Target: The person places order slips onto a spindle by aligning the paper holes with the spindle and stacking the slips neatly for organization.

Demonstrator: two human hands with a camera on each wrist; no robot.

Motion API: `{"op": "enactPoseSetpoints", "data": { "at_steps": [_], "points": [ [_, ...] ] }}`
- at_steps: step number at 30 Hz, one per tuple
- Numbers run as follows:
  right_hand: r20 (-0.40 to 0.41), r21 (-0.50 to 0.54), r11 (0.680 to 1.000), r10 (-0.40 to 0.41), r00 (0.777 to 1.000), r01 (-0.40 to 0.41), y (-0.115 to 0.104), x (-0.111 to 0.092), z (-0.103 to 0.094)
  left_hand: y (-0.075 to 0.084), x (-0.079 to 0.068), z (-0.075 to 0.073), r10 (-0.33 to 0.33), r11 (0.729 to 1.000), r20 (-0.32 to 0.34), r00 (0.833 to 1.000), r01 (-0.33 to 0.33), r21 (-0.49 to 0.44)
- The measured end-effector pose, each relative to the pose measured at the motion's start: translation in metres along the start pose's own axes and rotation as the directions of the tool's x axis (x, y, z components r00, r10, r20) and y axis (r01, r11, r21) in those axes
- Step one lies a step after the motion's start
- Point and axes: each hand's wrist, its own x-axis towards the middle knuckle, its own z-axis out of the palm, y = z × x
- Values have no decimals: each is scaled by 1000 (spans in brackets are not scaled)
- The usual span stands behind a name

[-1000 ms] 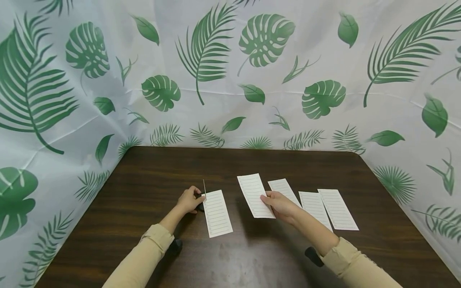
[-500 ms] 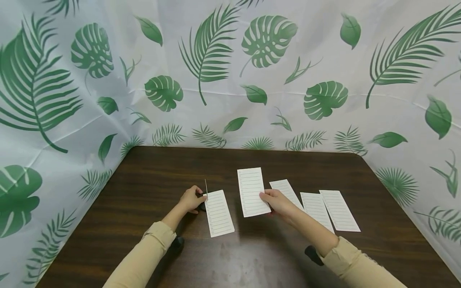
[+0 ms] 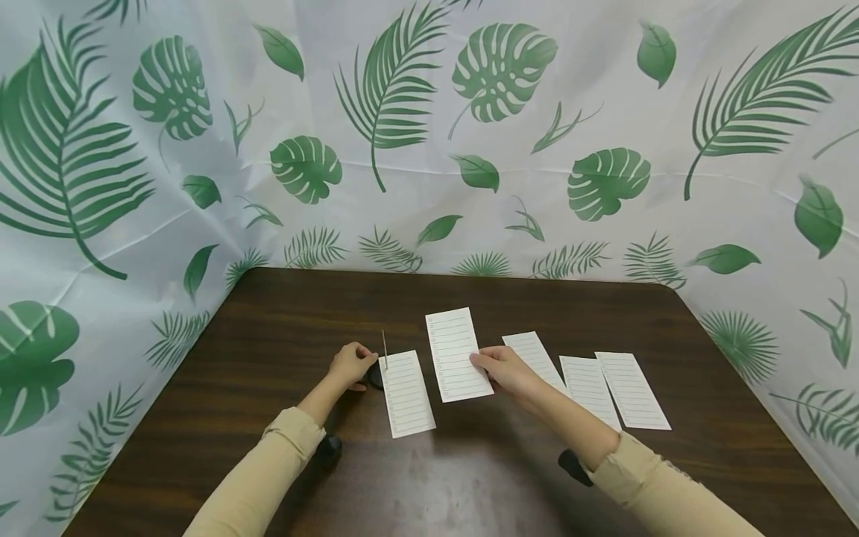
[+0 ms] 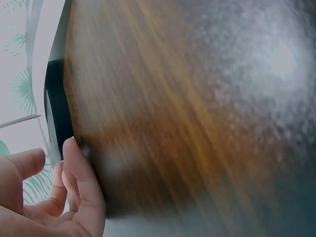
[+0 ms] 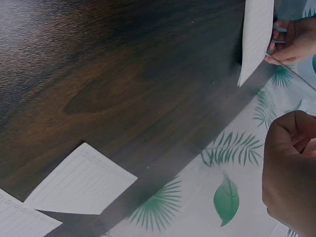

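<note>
My left hand (image 3: 350, 365) is at the black base of a bill spike (image 4: 60, 113), fingers curled at the base's edge and thumb just above it. The spike's thin upright rod (image 3: 385, 343) pokes up through the top end of a lined white checklist slip (image 3: 408, 395), which covers most of the base. Between right thumb and fingers, my right hand (image 3: 510, 369) pinches another checklist slip (image 3: 458, 354) by its right edge, raised above the table to the right of the rod. In the right wrist view the right hand's fingers are curled and its slip is hidden.
To the right, several more checklist slips lie on the dark wooden table (image 3: 470, 477): one partly behind the right hand (image 3: 535, 358), another (image 3: 590, 391) with its edge close against the farthest one (image 3: 632, 391). A leaf-patterned curtain (image 3: 429, 149) borders the table at the back and sides.
The right hand has carried its slip left toward the rod, and the slip has turned more upright. My left thumb has drawn back slightly from the slip on the spike.
</note>
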Motion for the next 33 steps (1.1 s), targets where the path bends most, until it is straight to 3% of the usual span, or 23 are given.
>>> {"op": "enactPoseSetpoints", "data": {
  "at_steps": [9,16,25,29,33],
  "points": [
    [46,1,999,-34,998,34,-9,7,12,2,1,-10,-20,998,-1,1000,20,-56],
    [68,11,999,-51,996,50,-19,8,24,8,0,-18,61,998,-34,998,-61,-27],
    [83,26,999,-49,995,47,-32,10,38,27,-2,-27,205,973,-30,978,-207,-104],
    [89,15,998,-56,994,55,-36,12,43,37,-8,-31,241,956,-15,970,-240,-167],
    [87,24,998,-60,994,58,-37,14,47,43,-14,-34,268,922,-17,963,-261,-287]
  ]
}}
